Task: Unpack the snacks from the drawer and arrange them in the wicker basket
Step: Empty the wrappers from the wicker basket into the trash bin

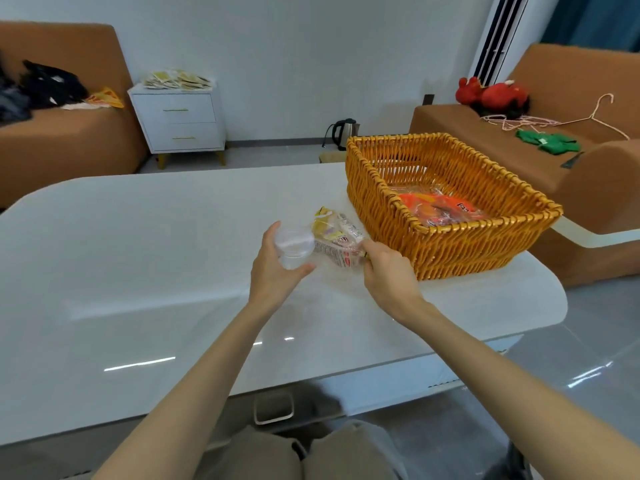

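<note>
The left hand [273, 271] curls round a small clear cup [292, 247], which looks light and slippery. The right hand [388, 275] pinches a soft, crinkly snack bag [332, 237] by its edge. The wicker basket [450, 251] waits at two o'clock.

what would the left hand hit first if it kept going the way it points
Probably the snack packet just beyond the left hand and its clear cup; depth is unclear.

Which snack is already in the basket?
The orange packet; the yellow packet lies on the table, the clear cup is in the left hand.
</note>
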`<state>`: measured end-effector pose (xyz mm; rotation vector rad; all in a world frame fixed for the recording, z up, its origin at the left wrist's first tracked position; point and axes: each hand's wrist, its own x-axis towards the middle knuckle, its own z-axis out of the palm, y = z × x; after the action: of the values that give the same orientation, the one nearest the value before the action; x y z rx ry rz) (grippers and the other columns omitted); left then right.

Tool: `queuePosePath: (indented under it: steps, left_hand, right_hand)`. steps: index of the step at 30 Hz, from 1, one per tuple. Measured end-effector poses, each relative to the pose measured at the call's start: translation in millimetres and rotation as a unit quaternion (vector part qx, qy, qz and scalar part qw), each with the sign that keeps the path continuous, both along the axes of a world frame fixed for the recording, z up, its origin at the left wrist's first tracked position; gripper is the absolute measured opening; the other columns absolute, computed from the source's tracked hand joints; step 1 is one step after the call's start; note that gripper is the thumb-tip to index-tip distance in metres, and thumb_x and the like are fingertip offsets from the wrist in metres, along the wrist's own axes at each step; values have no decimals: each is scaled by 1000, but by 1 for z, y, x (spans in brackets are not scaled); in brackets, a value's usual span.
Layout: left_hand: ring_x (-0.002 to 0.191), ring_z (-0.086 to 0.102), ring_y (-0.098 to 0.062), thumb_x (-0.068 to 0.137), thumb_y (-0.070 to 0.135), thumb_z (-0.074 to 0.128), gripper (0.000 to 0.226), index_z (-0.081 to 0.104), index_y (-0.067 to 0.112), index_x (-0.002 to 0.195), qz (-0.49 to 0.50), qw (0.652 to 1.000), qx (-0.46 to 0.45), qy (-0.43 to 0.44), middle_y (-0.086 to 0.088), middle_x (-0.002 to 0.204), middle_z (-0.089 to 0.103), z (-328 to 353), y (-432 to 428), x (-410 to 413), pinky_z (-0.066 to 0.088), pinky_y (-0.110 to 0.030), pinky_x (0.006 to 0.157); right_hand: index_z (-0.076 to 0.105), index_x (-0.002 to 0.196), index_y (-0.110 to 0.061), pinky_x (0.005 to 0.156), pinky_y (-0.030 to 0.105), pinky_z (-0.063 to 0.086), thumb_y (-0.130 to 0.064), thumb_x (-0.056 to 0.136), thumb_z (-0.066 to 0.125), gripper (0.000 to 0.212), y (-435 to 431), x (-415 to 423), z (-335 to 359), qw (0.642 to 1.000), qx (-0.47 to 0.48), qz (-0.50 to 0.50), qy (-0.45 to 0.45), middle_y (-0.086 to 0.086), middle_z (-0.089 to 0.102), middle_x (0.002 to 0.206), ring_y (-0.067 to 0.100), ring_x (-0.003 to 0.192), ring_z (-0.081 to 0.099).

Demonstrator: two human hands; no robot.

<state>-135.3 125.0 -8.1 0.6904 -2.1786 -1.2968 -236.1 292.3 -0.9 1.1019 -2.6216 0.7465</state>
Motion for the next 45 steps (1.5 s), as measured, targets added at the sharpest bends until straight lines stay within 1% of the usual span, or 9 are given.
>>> queuePosePath:
  steps: [6,13,19,21,30,35,39,42,45]
  left_hand:
    - [128,45,-22,70,27,84,94,29,27,146,-41,999,-20,6,0,147,39,39,32,39,43,-36,101]
    - [128,44,-20,68,31,85,94,31,28,145,-133,990,-43,-14,3,148,38,75,103,58,41,-28,93]
    - [120,44,-12,66,29,87,95,33,26,144,-248,968,-44,-26,8,138,44,65,191,43,39,-26,96]
    - [122,44,-14,66,27,87,94,34,26,144,-276,960,-39,-31,6,139,44,57,222,35,38,-25,97]
    - [124,44,-15,69,26,86,87,36,23,141,-364,928,-18,-81,0,139,46,3,342,-2,34,-23,93]
    - [133,38,-16,70,26,85,86,37,26,142,-374,922,41,-93,4,142,42,-32,378,-21,35,-26,101]
    - [128,38,-9,72,24,84,85,37,23,142,-359,926,79,-89,9,139,44,-59,388,-31,34,-24,101]
    - [115,38,0,72,21,84,79,41,23,138,-354,925,89,-104,18,124,44,-81,392,-39,32,-18,93]
    - [117,43,-4,70,22,85,80,42,23,137,-360,922,97,-104,16,124,48,-89,394,-44,37,-21,94]
  right_hand:
    - [62,106,-18,60,37,48,-10,91,50,20,56,33,35,996,-57,-13,63,0,68,96,26,77,62]
    - [60,77,-17,41,27,23,-5,81,59,13,160,71,50,987,-93,-98,90,-9,45,55,14,49,40]
    - [50,59,-25,42,26,29,-7,79,62,29,261,94,47,966,-106,-219,84,-4,38,46,14,43,34]
    - [51,57,-17,45,29,33,-10,80,60,26,294,97,39,959,-75,-263,69,2,42,48,24,48,39]
    - [63,78,-21,53,27,28,-12,89,46,22,403,89,-25,916,168,-363,-17,2,63,80,33,76,59]
    - [51,125,-12,71,36,42,-2,92,48,34,415,79,-79,901,284,-321,-66,8,55,122,29,113,53]
    - [46,132,-9,89,36,45,0,92,50,41,405,76,-136,888,324,-297,-136,9,51,130,29,122,46]
    - [49,134,-10,93,38,47,0,94,49,41,397,71,-177,877,291,-292,-249,11,53,131,31,122,50]
    - [46,139,-8,92,38,47,1,95,41,45,395,70,-205,854,286,-243,-360,18,52,134,34,117,55]
